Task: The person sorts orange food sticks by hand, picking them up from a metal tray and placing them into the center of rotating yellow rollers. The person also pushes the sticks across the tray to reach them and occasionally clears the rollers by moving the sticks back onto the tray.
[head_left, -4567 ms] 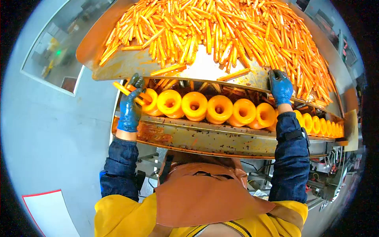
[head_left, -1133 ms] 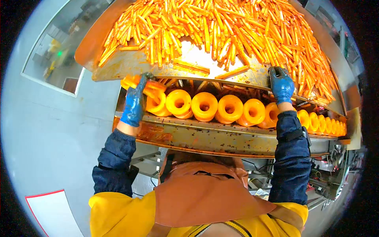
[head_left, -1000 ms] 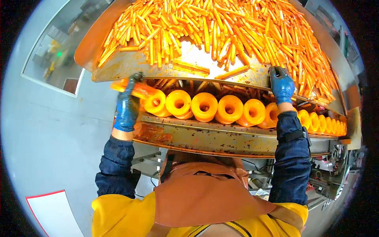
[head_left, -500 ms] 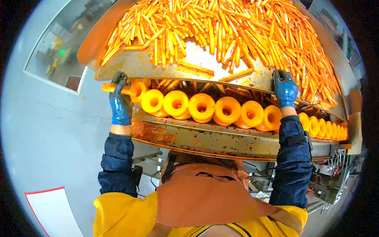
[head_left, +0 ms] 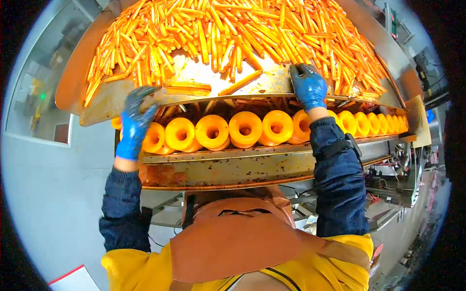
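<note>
Glossy orange sticks (head_left: 204, 36) lie heaped on a sloped metal tray (head_left: 276, 80). Below its front lip runs a row of yellow-orange spool-shaped rollers (head_left: 245, 129) with hollow centres. My left hand (head_left: 135, 123), in a blue glove, is at the left end of the tray lip, above the leftmost rollers. Its fingers and thumb curve apart with nothing visible between them. A yellow-orange piece shows just left of that wrist; I cannot tell whether it is a stick or a roller. My right hand (head_left: 309, 89), also gloved, rests on the tray lip with fingers curled; their contents are hidden.
A metal trough (head_left: 233, 170) with dark bits and a reddish smear runs along the front of the rollers. Two loose sticks (head_left: 241, 83) lie near the tray lip. A pale board (head_left: 421, 121) stands at the right end. Metal framework is at lower right.
The stick that was in my left hand no longer shows in it, and the fingers have opened. My right hand stays at the tray lip. The whole view has shifted, moving things leftward.
</note>
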Tool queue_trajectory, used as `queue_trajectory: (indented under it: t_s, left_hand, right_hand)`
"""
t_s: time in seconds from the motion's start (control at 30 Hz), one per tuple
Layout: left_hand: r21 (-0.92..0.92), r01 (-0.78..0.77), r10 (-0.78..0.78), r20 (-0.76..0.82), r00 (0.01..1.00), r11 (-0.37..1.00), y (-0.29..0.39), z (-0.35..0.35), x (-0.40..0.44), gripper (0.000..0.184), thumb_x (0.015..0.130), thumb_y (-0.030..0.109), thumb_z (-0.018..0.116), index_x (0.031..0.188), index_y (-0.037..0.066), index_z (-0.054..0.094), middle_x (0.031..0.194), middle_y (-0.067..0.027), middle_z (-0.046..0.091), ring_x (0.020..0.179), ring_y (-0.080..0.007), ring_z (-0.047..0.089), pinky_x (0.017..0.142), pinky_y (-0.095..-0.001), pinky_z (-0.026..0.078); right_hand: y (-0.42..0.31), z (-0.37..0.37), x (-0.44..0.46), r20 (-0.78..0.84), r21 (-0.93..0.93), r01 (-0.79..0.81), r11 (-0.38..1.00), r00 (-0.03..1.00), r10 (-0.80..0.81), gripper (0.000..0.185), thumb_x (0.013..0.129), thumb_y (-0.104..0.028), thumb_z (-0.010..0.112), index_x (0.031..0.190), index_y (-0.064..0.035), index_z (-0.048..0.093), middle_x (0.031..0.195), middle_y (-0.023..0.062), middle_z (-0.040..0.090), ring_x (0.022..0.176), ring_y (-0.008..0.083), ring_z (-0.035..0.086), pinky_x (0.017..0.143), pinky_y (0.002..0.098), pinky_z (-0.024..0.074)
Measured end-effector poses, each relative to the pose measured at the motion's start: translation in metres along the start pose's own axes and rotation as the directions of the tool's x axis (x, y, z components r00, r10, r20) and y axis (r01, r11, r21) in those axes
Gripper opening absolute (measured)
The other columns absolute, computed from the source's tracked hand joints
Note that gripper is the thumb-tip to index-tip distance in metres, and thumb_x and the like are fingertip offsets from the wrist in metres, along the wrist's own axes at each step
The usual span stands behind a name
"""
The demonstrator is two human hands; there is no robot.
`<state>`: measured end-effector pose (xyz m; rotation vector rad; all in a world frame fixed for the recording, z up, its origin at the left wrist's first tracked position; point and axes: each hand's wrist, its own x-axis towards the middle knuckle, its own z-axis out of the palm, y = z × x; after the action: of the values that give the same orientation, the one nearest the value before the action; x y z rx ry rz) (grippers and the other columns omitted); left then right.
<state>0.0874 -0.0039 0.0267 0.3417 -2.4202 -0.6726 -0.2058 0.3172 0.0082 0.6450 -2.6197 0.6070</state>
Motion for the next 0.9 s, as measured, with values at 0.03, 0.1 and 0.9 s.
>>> queue_trajectory:
  t_s: [0.03,0.1,0.9]
  left_hand:
    - [0.151,-0.199,0.181,0.126,0.975,0.968,0.017,0.011,0.017,0.039,0.076,0.016,0.069,0.114,0.012,0.06,0.116,-0.0126,0.058,0.111,-0.0312,0.051,0.096,-0.0378,0.04]
    - [0.173,-0.395,0.358,0.212,0.909,0.902,0.034,0.041,0.048,0.036,0.077,0.029,0.068,0.109,0.014,0.061,0.116,-0.0125,0.058,0.107,-0.0318,0.054,0.091,-0.039,0.044]
    - [-0.31,0.491,-0.551,-0.143,0.822,0.814,-0.059,-0.082,-0.068,0.016,0.084,0.014,0.066,0.095,0.003,0.062,0.08,-0.0012,0.06,0.07,-0.0075,0.056,0.062,-0.022,0.047]
  right_hand:
    - [-0.001,-0.001,0.0,0.004,0.021,-0.003,1.0,1.0,0.003,0.036,0.084,-0.041,0.052,0.09,-0.0096,0.069,0.095,0.0137,0.065,0.085,0.0323,0.063,0.078,0.0411,0.0492]
    - [-0.003,-0.003,-0.001,0.017,0.055,-0.019,0.998,1.0,0.018,0.037,0.085,-0.041,0.051,0.091,-0.0096,0.068,0.096,0.0134,0.065,0.087,0.0317,0.062,0.078,0.0409,0.049]
    - [0.006,0.009,0.0,-0.037,0.004,0.036,0.999,0.999,-0.036,0.034,0.086,-0.039,0.054,0.095,-0.0092,0.068,0.098,0.0131,0.065,0.09,0.0312,0.062,0.08,0.038,0.0485]
